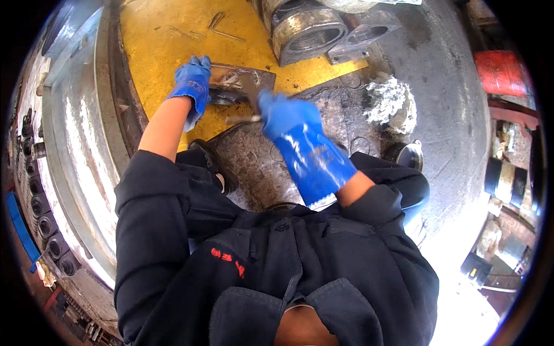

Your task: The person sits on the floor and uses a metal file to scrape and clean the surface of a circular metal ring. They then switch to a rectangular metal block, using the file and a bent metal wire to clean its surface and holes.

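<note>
In a blue rubber glove, my left hand [195, 82] is closed around the left end of a metal casting [231, 75], which has a flat rectangular top and a dark curved underside. The casting rests over the yellow floor. My right hand [288, 118], in a longer blue glove and blurred by motion, is closed on a flat grey blade-like tool [252, 89] that lies across the casting's right part. The tool's exact kind is smeared. Just left of the right hand, a short pale rod [242, 119] sticks out; I cannot tell whether it belongs to the tool.
Bent metal rods [222, 27] lie on the yellow floor [156, 46] ahead. Heavy ring-shaped castings [309, 37] stand beyond. On the right are a white fibrous wad [392, 104], a round metal cup [410, 154] and a red cylinder [502, 72]. A long metal trough [81, 132] runs along the left.
</note>
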A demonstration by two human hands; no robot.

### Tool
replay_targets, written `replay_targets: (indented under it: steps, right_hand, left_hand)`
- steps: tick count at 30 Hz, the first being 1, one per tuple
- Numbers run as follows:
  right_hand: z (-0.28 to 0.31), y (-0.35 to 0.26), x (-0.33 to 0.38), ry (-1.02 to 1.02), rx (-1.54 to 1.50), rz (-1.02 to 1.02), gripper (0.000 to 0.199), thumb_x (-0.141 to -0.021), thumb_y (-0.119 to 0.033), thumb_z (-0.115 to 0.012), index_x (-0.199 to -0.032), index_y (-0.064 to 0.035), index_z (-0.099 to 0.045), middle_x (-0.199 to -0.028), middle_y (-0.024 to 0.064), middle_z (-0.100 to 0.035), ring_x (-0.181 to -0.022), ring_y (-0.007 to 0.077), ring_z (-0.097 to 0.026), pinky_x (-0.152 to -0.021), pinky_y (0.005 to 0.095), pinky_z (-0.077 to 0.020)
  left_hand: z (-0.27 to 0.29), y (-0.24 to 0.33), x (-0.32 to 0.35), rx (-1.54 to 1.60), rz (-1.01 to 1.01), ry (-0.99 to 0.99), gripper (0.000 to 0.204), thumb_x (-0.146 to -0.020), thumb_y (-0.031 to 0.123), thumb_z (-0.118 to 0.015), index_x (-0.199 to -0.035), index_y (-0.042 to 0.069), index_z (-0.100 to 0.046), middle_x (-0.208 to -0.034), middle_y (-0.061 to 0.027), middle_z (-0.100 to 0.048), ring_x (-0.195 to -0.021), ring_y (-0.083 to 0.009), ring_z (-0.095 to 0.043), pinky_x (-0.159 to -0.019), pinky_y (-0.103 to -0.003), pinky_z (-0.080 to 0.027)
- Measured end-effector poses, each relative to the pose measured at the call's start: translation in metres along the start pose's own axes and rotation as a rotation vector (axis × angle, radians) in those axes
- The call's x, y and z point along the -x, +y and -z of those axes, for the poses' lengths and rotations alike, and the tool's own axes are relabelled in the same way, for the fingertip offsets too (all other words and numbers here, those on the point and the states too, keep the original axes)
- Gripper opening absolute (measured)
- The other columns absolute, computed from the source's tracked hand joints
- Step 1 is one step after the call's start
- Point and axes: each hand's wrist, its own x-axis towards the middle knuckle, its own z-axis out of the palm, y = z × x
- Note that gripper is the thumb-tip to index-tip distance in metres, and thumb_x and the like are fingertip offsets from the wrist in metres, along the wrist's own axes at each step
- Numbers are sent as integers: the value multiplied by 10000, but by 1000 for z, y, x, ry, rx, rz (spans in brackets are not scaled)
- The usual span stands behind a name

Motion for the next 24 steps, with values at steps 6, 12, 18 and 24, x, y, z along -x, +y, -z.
replay_targets:
  steps: [6, 12, 18, 24]
  right_hand:
    - [-16, 25, -22, 16, -17, -78, 261, -929, -192, -544, -1162, -77, -568, -1083, 206, -688, -966, 351, -706, -822, 492, -551]
    - [-9, -4, -1, -35, 36, 32, 243, -934, -167, -514, -1160, -94, -569, -1034, 193, -695, -969, 369, -701, -818, 478, -551]
    - [-13, 18, -6, 115, -53, 72, 250, -921, -138, -514, -1128, -66, -634, -952, 150, -732, -856, 335, -738, -675, 524, -569]
    - [-12, 21, -11, -38, -24, -56, 290, -927, -174, -502, -1203, -99, -549, -1042, 181, -703, -936, 345, -719, -804, 483, -559]
  left_hand:
    - [1, 11, -5, 10, -32, 84, 829, -677, 180, -822, -1394, 72, -421, -1335, -230, -538, -1167, -400, -606, -938, -486, -511]
    - [-12, -9, -3, 27, -3, 9, 1073, -584, 215, -926, -1473, 41, -351, -1404, -250, -494, -1204, -434, -577, -953, -498, -499]
    - [6, 10, -2, -1, -52, 47, 1056, -601, 213, -919, -1473, 43, -349, -1392, -243, -503, -1198, -430, -581, -950, -494, -502]
    - [17, 12, 6, 22, -18, -23, 1039, -588, 179, -926, -1455, 66, -365, -1380, -233, -513, -1184, -427, -587, -938, -498, -503]
